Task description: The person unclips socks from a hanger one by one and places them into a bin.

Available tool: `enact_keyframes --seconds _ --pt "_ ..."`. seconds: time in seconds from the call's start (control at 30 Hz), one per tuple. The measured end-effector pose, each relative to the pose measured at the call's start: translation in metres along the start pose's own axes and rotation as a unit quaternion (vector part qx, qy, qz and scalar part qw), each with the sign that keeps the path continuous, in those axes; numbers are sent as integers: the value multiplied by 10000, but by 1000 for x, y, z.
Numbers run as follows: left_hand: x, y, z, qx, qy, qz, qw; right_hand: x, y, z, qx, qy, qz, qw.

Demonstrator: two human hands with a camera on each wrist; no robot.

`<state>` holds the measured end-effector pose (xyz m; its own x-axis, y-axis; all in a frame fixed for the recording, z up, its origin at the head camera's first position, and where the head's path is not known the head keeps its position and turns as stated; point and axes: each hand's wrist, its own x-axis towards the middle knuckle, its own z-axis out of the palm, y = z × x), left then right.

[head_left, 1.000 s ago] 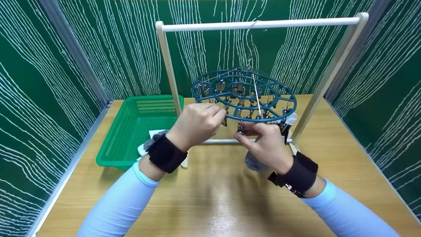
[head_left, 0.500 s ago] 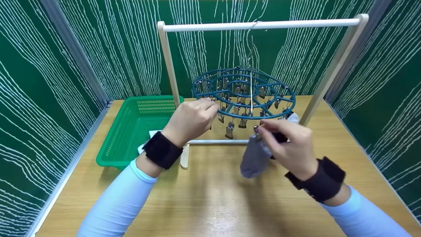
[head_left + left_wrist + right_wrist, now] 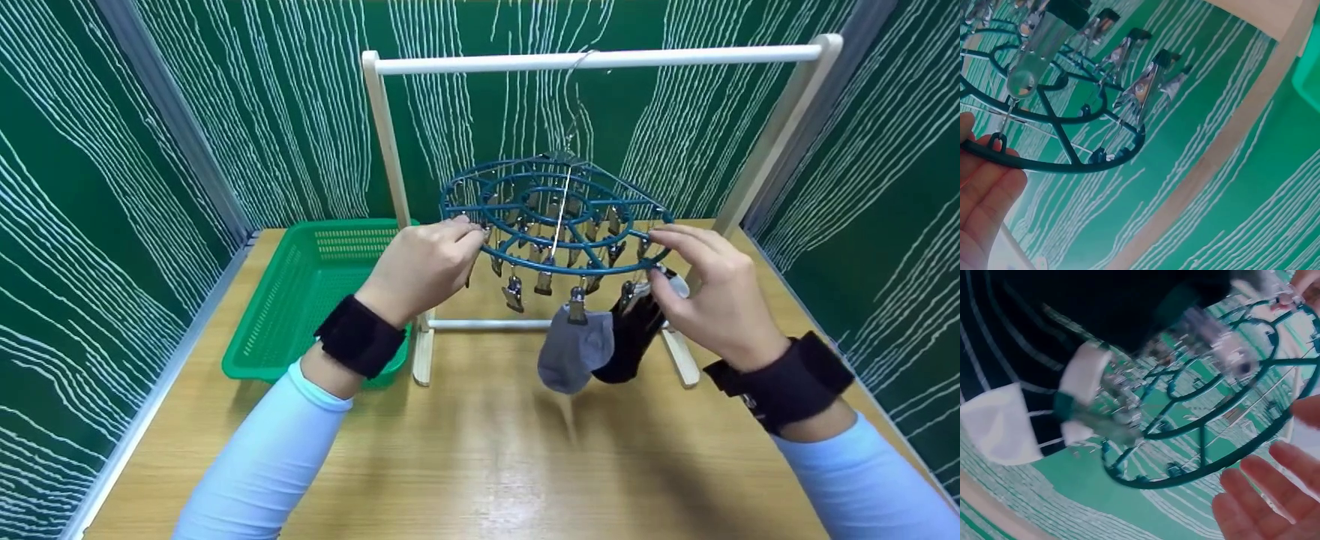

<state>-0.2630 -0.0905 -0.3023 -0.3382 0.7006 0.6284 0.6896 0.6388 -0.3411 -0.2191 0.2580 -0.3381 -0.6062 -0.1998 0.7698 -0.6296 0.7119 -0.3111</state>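
A round blue-green sock hanger [image 3: 525, 264] with several metal clips hangs by its hook from the rack. My left hand [image 3: 427, 262] pinches its rim at the left; in the left wrist view, the fingers [image 3: 1002, 185] lie against the rim. My right hand [image 3: 712, 289] is at the right rim, thumb and fingers spread, nothing pinched between them. A grey sock [image 3: 574, 352] hangs from a front clip [image 3: 577, 306]. Beside it hangs a black sock [image 3: 626, 349]. In the right wrist view, a dark striped sock [image 3: 1022, 394] with a white end hangs close to the camera.
A wooden rack with a white top bar [image 3: 487, 62] stands on the table [image 3: 480, 465]. Left of it is a green basket [image 3: 262, 330], partly hidden by my left arm. Green walls [image 3: 285, 112] with white streaks enclose the back and sides.
My right hand has let go of the clip at the grey sock and moved right to the rim. The hanger has turned a little; the grey sock now hangs from its clip.
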Motion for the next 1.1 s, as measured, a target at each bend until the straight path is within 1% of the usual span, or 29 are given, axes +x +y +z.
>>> enact_keyframes --seconds 0.1,0.2,0.4,0.53,0.6,0.67,0.73,0.87,0.97,1.1 --pt "-1 -3 1 -161 -91 -66 9998 0 6 0 -193 -282 94 9994" --pt "-3 -7 3 -280 -107 -131 9995 1 9 2 -377 -321 10 9988" --pt "-8 -14 5 -538 -132 -301 9980 2 11 4 -549 -108 -150 9983" --pt "-10 -16 4 -833 -320 -470 9949 1 8 4 -573 74 -287 9979" --pt "-11 -15 3 -937 -424 -489 9935 1 5 4 -599 186 -365 9974" --pt "-11 -14 1 -1048 -504 -469 9921 0 3 3 -632 293 -424 9967" --pt "-10 -12 0 -1148 -513 -420 9912 0 1 2 -667 372 -451 9961" --pt "-9 -6 -1 -1307 -364 -264 9904 -1 -2 1 -715 444 -464 9954" --pt "-6 -1 0 -1152 -196 -66 9931 -2 -4 2 -768 459 -514 9947" --pt "-4 3 3 -717 -28 157 9973 -3 -6 4 -835 467 -630 9934"
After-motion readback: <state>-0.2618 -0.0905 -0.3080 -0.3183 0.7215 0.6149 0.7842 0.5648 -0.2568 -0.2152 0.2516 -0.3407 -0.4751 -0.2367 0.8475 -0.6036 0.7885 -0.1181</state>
